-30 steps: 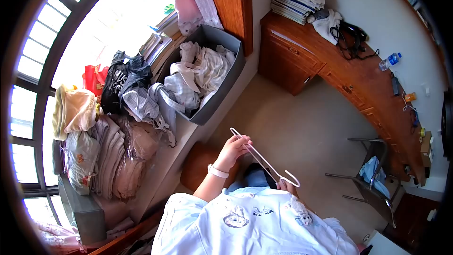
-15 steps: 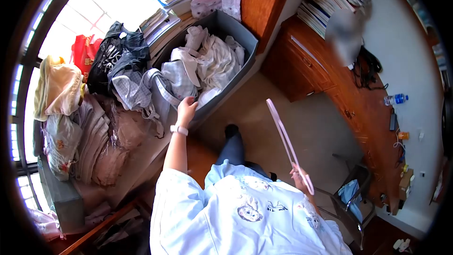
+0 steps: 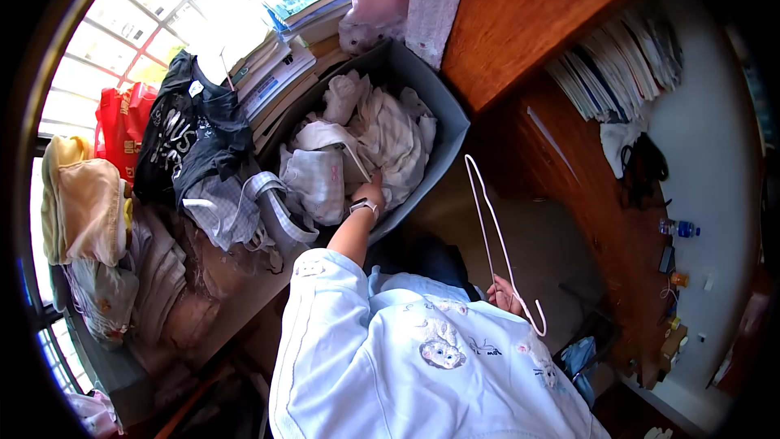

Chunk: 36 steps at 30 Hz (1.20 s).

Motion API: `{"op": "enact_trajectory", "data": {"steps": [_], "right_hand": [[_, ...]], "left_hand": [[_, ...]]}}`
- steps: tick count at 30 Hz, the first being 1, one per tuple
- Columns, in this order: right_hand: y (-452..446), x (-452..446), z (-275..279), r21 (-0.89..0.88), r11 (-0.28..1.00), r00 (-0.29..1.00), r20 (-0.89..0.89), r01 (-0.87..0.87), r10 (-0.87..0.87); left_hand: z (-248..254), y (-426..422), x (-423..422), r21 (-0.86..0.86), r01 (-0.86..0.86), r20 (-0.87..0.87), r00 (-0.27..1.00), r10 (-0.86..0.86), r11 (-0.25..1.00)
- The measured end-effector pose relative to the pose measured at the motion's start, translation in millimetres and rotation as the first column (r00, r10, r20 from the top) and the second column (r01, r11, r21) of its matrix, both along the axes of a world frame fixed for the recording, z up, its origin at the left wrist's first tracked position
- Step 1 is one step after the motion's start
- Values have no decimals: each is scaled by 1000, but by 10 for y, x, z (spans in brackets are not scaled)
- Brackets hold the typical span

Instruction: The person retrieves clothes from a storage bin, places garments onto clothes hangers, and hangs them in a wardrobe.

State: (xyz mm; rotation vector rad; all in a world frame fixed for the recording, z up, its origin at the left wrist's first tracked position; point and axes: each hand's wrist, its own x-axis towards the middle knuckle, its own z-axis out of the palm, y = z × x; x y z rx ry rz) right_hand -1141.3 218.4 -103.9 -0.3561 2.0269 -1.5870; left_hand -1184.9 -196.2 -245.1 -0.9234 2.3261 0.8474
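My left hand [image 3: 370, 192], with a pale watch band at its wrist, reaches into a grey fabric storage bin [image 3: 453, 134]. It touches the white clothes [image 3: 388, 140] piled inside, beside a pale checked garment [image 3: 315, 183]. Its fingertips are partly hidden among the cloth, so whether they grip is unclear. On the other side of my body, my right hand [image 3: 505, 296] is closed on a thin pale pink clothes hanger [image 3: 491, 223]. The hanger points upward, its hook near the hand.
Left of the bin lie a black printed shirt [image 3: 183, 134], a checked garment with straps [image 3: 219, 207], a red bag [image 3: 126, 130] and folded cloths [image 3: 89, 203]. Books [image 3: 272, 73] stand by the window. A wooden desk [image 3: 589, 187] holds papers [image 3: 621, 65] and a bottle [image 3: 679, 228].
My left hand has moved from the bin's near edge into the clothes. The checked strap by the edge now lies apart from it. The hanger stays in my right hand, turned slightly; the view has shifted.
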Motion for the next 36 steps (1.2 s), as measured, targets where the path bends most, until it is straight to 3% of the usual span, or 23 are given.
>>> {"op": "enact_trajectory", "data": {"steps": [2, 3, 6, 9, 10, 11, 12, 14, 15, 16, 17, 23, 25, 26, 28, 29, 30, 31, 32, 33, 34, 35, 36], "right_hand": [[-2, -85, -19, -40, 998, 995, 89, 53, -49], [-12, -121, -11, -36, 998, 994, 101, 50, -46], [-138, -487, 69, 29, 999, 999, -1, 33, -33], [-251, -853, 231, 70, 998, 999, -41, 1, 1], [-322, -958, 298, 57, 998, 997, -68, -16, 20], [-388, -1075, 376, 47, 998, 995, -94, -32, 37], [-413, -1188, 382, 33, 997, 989, -135, -63, 67], [-475, -1362, 362, -5, 997, 978, -197, -75, 72], [-487, -1452, 352, -7, 997, 979, -192, -76, 73], [-488, -1546, 347, 18, 994, 976, -187, -112, 113], [-476, -1611, 354, 43, 988, 972, -177, -147, 153], [-479, -1810, 334, -5, 988, 964, -222, -153, 148], [-433, -1830, 281, -20, 991, 965, -233, -129, 121], [-409, -1840, 267, -41, 992, 966, -235, -121, 109], [-379, -1829, 283, -33, 997, 975, -213, -76, 67], [-349, -1811, 280, -33, 997, 974, -216, -72, 64], [-315, -1782, 256, -14, 999, 981, -190, -39, 36], [-285, -1746, 224, 6, 1000, 987, -163, -6, 7], [-263, -1710, 184, -7, 1000, 992, -123, 19, -20], [-236, -1668, 148, -29, 999, 990, -136, 24, -28], [-223, -1634, 178, 11, 999, 993, -117, 30, -29], [-215, -1594, 215, 51, 998, 995, -99, 35, -30], [-209, -1533, 231, 27, 997, 994, -83, 69, -66]], "left_hand": [[55, 11, -71, -137, 13, -149, 988, -34, 990], [188, 3, -51, -134, 12, -136, 990, -30, 991], [867, -118, -83, 48, -112, -482, 868, 122, 993], [1533, -439, 12, 135, -276, -706, 647, 288, 952], [1817, -508, 26, 172, -352, -797, 498, 340, 920], [1957, -674, 53, 223, -388, -788, 468, 400, 894], [2069, -835, 71, 326, -383, -824, 334, 458, 864], [2587, -1059, 62, 264, -332, -929, 166, 332, 906], [2901, -1075, 58, 287, -317, -930, 134, 342, 904], [3121, -1150, 79, 105, -381, -967, 175, 183, 919], [3195, -1279, 100, 130, -384, -976, 114, 187, 914], [3713, -1156, 51, 21, -443, -957, 250, 146, 896], [3734, -1068, 22, 20, -182, -888, 449, 101, 983], [3669, -1011, 29, 163, -149, -779, 587, 220, 975], [3476, -864, -134, 181, 63, -629, 775, 67, 982], [3215, -797, -215, -25, 197, -659, 734, -164, 980], [3037, -601, -326, -195, 164, -669, 698, -254, 967], [2841, -428, -426, 10, 77, -529, 846, -60, 997], [2558, -309, -530, -115, 181, -504, 837, -214, 977], [2209, -249, -653, -143, 307, -350, 873, -338, 941], [1767, -169, -719, -445, 326, -527, 657, -539, 834], [1612, -90, -885, -294, 368, -373, 806, -460, 882], [1505, -6, -1072, -214, 336, -408, 823, -396, 917]]}}
